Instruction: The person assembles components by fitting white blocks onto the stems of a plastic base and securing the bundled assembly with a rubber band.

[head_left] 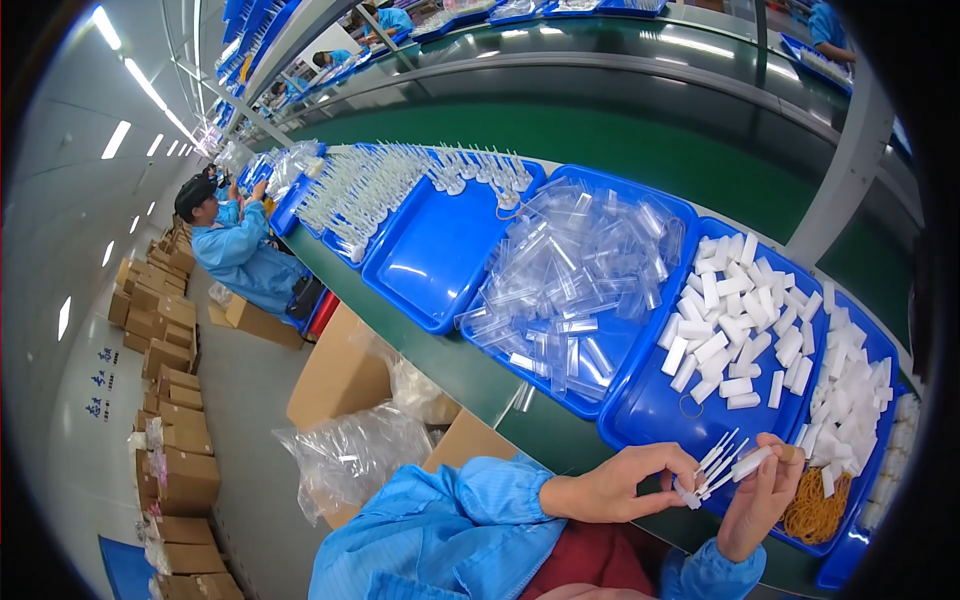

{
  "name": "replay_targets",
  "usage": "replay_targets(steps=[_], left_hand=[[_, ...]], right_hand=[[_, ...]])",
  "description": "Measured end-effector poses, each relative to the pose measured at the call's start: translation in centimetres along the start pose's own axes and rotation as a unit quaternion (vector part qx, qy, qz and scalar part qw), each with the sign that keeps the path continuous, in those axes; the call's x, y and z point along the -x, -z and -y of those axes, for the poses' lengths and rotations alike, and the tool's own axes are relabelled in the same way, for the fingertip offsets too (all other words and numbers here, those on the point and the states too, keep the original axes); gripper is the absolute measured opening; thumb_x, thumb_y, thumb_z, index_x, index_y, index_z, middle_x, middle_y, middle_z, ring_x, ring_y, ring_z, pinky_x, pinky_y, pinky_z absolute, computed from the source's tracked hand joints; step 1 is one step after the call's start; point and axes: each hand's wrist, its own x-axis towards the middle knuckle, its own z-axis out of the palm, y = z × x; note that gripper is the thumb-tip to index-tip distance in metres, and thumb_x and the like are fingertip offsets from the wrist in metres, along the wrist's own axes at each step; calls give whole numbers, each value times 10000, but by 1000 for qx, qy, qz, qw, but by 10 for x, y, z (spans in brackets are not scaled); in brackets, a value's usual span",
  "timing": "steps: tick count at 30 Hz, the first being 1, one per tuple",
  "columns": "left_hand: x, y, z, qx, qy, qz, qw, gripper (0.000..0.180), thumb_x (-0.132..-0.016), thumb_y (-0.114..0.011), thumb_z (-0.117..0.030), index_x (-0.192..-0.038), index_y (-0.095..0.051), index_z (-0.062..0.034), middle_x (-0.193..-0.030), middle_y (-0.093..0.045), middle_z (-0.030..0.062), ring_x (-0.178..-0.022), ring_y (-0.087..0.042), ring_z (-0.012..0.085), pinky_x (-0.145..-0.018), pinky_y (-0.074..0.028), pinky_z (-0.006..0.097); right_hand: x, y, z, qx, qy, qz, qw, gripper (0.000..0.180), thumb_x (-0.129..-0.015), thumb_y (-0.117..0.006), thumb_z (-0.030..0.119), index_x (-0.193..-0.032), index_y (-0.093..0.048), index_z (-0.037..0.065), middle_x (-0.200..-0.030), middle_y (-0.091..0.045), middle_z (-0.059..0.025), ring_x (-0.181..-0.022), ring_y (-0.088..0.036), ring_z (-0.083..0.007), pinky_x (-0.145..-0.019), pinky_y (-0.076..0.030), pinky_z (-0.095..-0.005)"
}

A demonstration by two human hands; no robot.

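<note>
At the near edge, both hands meet over the table rim. The right hand grips a small bundle of white sticks, fingers closed round their right ends; the sticks fan out up and to the left, their long axis slanting from lower left to upper right. The left hand comes in from the left and pinches the lower tips of the bundle, so it lies between the two hands, with both touching it. The sticks are thin, flat and plain white.

Just beyond the hands a blue tray holds short white blocks. To its right lies a heap of tan rubber bands. Farther left, another tray carries clear plastic sleeves.
</note>
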Motion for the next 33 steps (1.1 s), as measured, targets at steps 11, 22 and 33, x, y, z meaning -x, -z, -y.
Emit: replay_targets(steps=[11, 22, 33], left_hand=[[-15, -3, 0, -120, -112, -11, 986, 245, -860, -692, 21, -1072, -586, -45, -1123, -645, 140, -1026, -628, 295, -848, -511, 367], [-10, -6, 5, -148, -113, 7, 982, 228, -854, -696, 19, -1052, -601, -45, -1099, -651, 117, -1012, -635, 292, -839, -520, 367], [-10, 0, 11, -161, -88, -11, 983, 232, -862, -688, -16, -1074, -600, -51, -1120, -640, 122, -1048, -641, 293, -864, -531, 359]], right_hand=[[15, 7, -1, 35, 39, 57, 997, 230, -912, -692, 160, -971, -506, 39, -994, -590, -121, -869, -598, -170, -835, -492, -300], [-19, 91, 44, 436, 139, -29, 889, 167, -959, -582, 42, -1117, -613, -6, -1075, -631, -118, -961, -604, -195, -861, -468, -300], [-36, 134, 40, 629, 223, -27, 745, 239, -871, -652, 49, -1095, -587, -2, -1053, -593, -158, -993, -550, -347, -868, -441, -423]])
